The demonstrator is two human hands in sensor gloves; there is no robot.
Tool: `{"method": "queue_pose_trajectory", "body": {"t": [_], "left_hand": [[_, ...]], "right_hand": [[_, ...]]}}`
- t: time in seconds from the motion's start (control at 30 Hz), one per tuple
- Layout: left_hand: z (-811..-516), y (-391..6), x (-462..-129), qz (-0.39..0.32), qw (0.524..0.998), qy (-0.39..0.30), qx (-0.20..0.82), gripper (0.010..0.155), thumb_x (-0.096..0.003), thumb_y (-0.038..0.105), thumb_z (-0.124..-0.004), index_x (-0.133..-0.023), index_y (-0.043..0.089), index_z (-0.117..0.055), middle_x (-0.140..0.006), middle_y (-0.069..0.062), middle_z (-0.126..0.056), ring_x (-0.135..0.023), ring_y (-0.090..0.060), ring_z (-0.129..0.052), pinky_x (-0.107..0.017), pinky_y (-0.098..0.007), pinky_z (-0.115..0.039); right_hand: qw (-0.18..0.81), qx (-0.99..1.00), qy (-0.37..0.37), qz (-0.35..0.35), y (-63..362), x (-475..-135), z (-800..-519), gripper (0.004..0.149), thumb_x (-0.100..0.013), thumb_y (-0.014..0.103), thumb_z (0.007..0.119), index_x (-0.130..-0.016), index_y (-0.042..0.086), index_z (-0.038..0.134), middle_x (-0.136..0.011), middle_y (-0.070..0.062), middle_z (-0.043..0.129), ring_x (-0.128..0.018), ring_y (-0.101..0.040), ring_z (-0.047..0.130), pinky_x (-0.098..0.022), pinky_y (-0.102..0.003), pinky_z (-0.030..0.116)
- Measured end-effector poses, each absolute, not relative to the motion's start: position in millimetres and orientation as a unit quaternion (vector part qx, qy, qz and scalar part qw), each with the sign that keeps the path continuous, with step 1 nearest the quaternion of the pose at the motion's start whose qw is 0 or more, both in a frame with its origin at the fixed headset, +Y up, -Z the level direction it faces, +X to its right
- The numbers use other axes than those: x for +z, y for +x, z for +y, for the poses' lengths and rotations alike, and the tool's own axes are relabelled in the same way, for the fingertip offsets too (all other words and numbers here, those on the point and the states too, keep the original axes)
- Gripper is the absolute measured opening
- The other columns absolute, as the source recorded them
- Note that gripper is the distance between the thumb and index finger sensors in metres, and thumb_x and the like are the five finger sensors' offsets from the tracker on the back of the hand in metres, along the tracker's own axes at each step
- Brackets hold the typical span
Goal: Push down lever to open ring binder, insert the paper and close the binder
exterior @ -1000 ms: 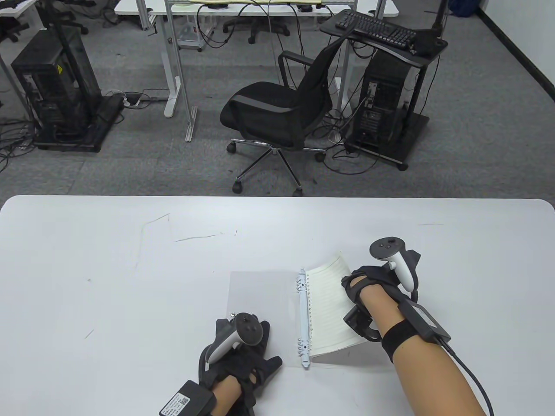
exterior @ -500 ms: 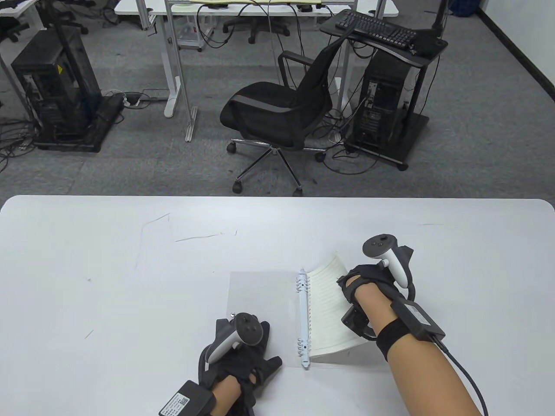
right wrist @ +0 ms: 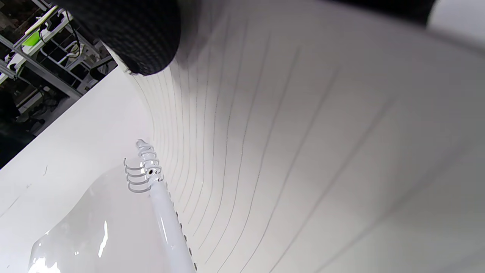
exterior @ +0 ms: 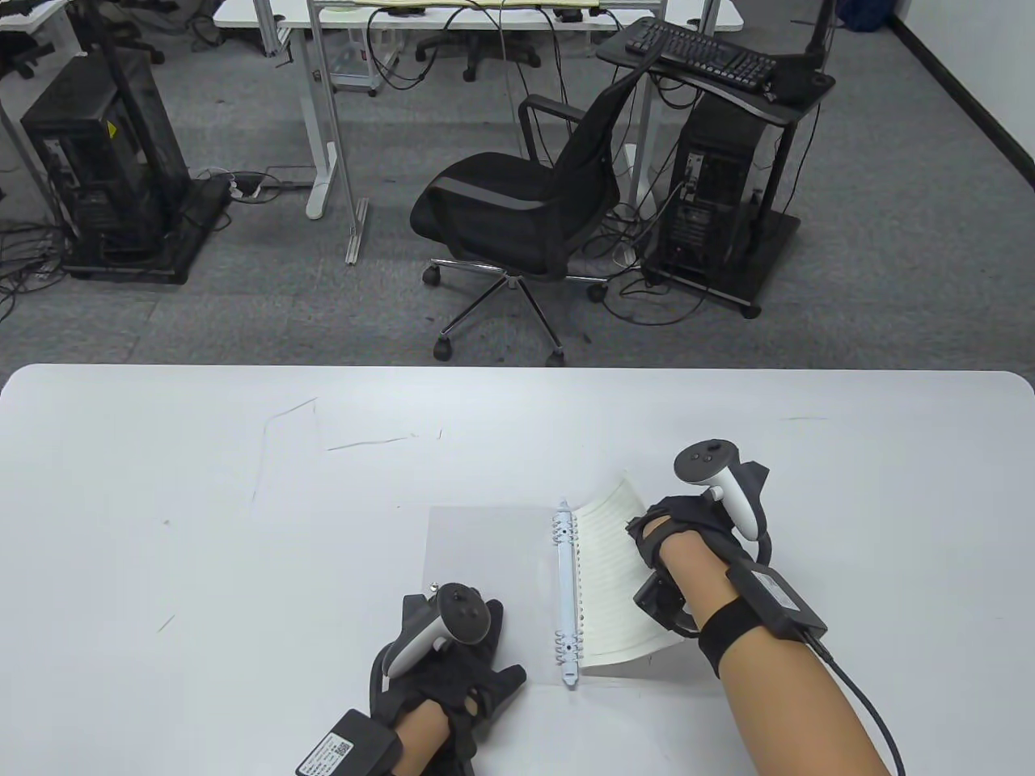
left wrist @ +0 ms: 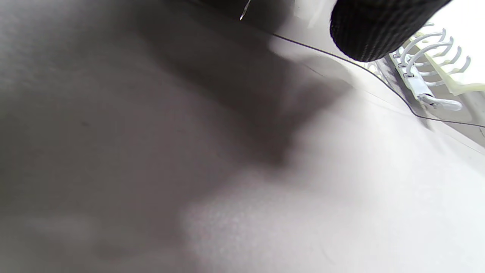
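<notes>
We see the ring binder lying open on the white table, near its front edge and a little right of centre; its white spine runs away from us, with the rings standing apart at both ends and a small lever at the near end; the clear cover lies flat to the left of the spine; the lined paper sits on the right side, its punched edge along the spine and its outer edge curled upward; our right hand grasps that raised outer edge, and in the right wrist view a gloved fingertip lies on the sheet's far corner, though we cannot tell whether the holes sit on the rings; our left hand rests on the near left corner of the cover, and whether its fingers lie flat or curled we cannot tell, since the tracker hides them; beyond the table stand a black office chair, two computer towers on carts and a keyboard
</notes>
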State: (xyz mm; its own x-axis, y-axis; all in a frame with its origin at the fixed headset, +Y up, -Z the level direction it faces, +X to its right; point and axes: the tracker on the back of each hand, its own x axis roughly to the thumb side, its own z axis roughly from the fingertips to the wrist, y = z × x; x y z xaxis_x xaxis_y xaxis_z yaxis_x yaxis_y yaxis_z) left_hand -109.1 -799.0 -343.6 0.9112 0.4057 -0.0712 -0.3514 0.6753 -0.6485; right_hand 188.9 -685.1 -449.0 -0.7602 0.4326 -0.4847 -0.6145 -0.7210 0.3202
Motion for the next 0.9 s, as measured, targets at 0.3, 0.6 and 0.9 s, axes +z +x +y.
{"method": "queue_pose_trajectory", "body": {"t": [0.3, 0.6, 0.9], "left_hand": [[-799, -109, -344, -0.039, 0.914, -0.346, 0.207, 0.083, -0.0480, 0.065, -0.069, -0.103, 0.042, -0.010, -0.110, 0.014, 0.011, -0.098, -0.027, 0.020, -0.065, -0.055, 0.001], [-799, -109, -344, -0.038, 0.913, -0.347, 0.209, 0.083, -0.0479, 0.065, -0.069, -0.103, 0.043, -0.010, -0.110, 0.014, 0.011, -0.098, -0.027, 0.020, -0.065, -0.055, 0.001], [-799, -111, -344, -0.034, 0.912, -0.347, 0.214, 0.083, -0.0480, 0.065, -0.069, -0.103, 0.043, -0.011, -0.110, 0.014, 0.011, -0.098, -0.027, 0.020, -0.065, -0.055, 0.002]], "right_hand": [[0.284, 0.909, -0.201, 0.229, 194, -448, -684, 0.054, -0.048, 0.044, 0.083, -0.093, 0.013, 0.081, -0.077, -0.008, 0.104, -0.046, -0.032, 0.113, -0.029, -0.043, 0.096], [0.286, 0.911, -0.204, 0.216, 218, -438, -675, 0.056, -0.048, 0.045, 0.083, -0.093, 0.013, 0.081, -0.077, -0.009, 0.103, -0.048, -0.032, 0.113, -0.030, -0.043, 0.096], [0.305, 0.909, -0.197, 0.204, 244, -424, -669, 0.056, -0.048, 0.045, 0.082, -0.093, 0.013, 0.081, -0.078, -0.010, 0.103, -0.049, -0.034, 0.112, -0.031, -0.044, 0.095]]}}
